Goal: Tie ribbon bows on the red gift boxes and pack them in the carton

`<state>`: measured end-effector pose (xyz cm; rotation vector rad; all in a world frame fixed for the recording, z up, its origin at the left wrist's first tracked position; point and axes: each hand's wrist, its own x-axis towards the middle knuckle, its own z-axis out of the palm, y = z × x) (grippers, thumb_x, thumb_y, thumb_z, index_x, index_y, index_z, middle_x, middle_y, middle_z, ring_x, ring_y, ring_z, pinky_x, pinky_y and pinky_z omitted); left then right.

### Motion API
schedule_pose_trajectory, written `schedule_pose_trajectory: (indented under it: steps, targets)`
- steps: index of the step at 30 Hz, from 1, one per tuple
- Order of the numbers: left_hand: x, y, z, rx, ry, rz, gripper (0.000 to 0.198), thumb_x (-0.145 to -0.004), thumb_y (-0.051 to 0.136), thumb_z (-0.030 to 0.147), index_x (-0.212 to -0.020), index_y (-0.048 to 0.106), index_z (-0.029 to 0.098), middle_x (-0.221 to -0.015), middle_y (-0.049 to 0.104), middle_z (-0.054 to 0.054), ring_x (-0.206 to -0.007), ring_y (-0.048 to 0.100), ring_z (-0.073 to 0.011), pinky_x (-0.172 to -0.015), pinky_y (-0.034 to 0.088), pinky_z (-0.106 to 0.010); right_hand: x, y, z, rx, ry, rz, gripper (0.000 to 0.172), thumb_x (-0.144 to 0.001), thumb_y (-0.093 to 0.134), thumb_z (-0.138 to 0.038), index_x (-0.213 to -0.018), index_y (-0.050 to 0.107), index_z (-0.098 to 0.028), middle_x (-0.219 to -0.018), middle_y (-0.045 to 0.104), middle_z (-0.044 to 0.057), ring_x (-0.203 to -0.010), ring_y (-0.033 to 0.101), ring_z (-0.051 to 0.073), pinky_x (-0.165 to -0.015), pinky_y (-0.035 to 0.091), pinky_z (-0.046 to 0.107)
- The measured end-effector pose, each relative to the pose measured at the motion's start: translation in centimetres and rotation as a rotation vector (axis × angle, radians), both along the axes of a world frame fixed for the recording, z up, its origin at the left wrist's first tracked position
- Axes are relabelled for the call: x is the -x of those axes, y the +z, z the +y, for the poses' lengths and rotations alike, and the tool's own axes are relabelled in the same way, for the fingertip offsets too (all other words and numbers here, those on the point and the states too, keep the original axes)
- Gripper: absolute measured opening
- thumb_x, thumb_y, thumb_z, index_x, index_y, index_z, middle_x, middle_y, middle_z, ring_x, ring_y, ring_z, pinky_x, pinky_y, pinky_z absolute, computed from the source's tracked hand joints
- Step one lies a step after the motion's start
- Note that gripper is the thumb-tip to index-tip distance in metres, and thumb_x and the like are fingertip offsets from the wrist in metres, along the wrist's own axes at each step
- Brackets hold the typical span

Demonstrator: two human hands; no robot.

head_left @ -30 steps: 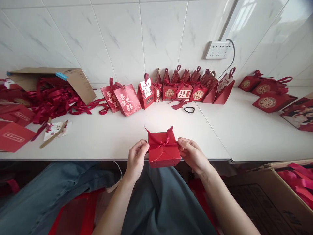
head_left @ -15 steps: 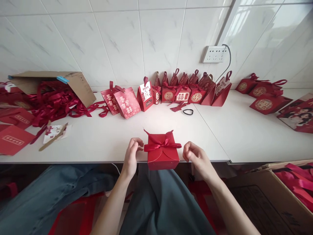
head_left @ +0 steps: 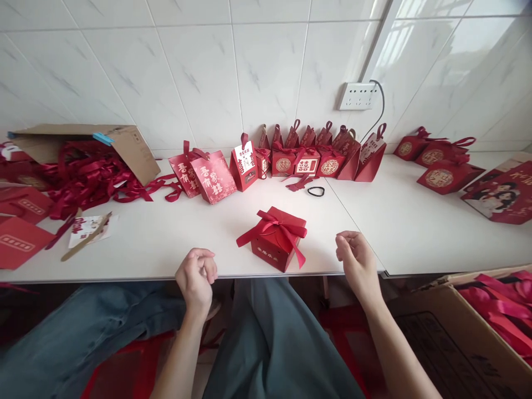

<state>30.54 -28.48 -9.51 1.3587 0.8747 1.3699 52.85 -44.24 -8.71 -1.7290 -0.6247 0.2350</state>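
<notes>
L grip [head_left: 195, 274]: fingers loosely curled, empty, at front edge of counter [head_left: 166, 244]. R grip [head_left: 356, 257]: same, half-curled, holds nothing, over counter edge. Red gift box [head_left: 274, 246] w/ ribbon bow [head_left: 280, 223] sits on counter betw. both grips, near front edge, touching neither, turned corner-on. Behind it: black hair tie [head_left: 316, 191], then row of small red boxes [head_left: 307, 162] along tiled wall. Far left: ribbon pile [head_left: 87, 177] spilling from tipped carton [head_left: 128, 145].
</notes>
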Motion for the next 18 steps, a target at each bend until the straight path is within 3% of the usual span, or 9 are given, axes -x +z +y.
schedule_pose_trajectory:
  steps: [3,6,8,13,18]
  targets:
    - [-1.0,0.6,0.0,-0.066,-0.081,0.125,0.025,-0.086,0.041,0.037,-0.074,0.054,0.019,-0.042,0.043,0.006,-0.045,0.046,-0.0123,-0.053,0.039,-0.026,0.5,-0.4,0.0,0.039,0.119,0.004,0.031,-0.085,0.045,-0.051,-0.083,0.051,-0.021,-0.064,0.047,-0.001,-0.059,0.044,0.015,-0.054,0.037,0.027]
    - [-2.5,1.5,0.4,-0.113,-0.135,0.321,0.024,-0.081,0.050,0.041,-0.088,0.056,0.019,-0.074,0.061,-0.001,-0.070,0.057,-0.0154,-0.068,0.044,-0.028,1.4,-0.7,0.3,0.065,0.238,0.004,0.034,-0.085,0.045,-0.054,-0.088,0.053,-0.021,-0.071,0.053,0.001,-0.065,0.050,0.016,-0.058,0.040,0.028]
    - [-3.3,2.0,0.6,-0.125,-0.197,0.424,0.025,-0.079,0.053,0.043,-0.087,0.056,0.019,-0.089,0.062,-0.004,-0.081,0.058,-0.0172,-0.071,0.044,-0.027,2.1,-0.6,0.5,0.076,0.315,-0.007,0.036,-0.086,0.045,-0.055,-0.087,0.054,-0.020,-0.077,0.057,0.002,-0.069,0.053,0.017,-0.062,0.042,0.028]
    - [-3.7,2.4,0.1,-0.141,-0.402,0.515,0.025,-0.083,0.051,0.041,-0.071,0.053,0.020,-0.068,0.054,0.001,-0.068,0.053,-0.0142,-0.065,0.042,-0.024,3.4,0.6,0.6,0.088,0.447,0.008,0.042,-0.088,0.037,-0.057,-0.078,0.053,-0.020,-0.074,0.058,0.002,-0.068,0.052,0.016,-0.064,0.041,0.028]
    - [-3.5,2.2,-2.1,-0.207,-0.491,0.482,0.025,-0.086,0.049,0.035,-0.067,0.050,0.019,-0.078,0.052,-0.001,-0.071,0.051,-0.0130,-0.065,0.041,-0.023,3.3,1.6,0.5,0.036,0.369,0.072,0.046,-0.088,0.036,-0.059,-0.065,0.049,-0.020,-0.065,0.055,0.001,-0.062,0.052,0.015,-0.059,0.041,0.026]
